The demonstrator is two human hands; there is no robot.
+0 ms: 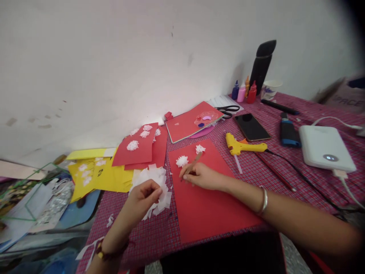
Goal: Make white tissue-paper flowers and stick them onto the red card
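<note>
Head view: the right hand [203, 176] grips a brown stick [195, 160] over the red sheet [211, 213]; the left hand [142, 195] curls by white paper pieces [151, 176], its grip unclear.

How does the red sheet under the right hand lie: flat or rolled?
Flat: the sheet spreads out on the cloth, two white tufts on top. Whether it's doubled, cannot tell.

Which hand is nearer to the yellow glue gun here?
Right. The right hand is over the large red sheet, to the left of the yellow glue gun; the left hand is farther left, at the white paper pieces.
</note>
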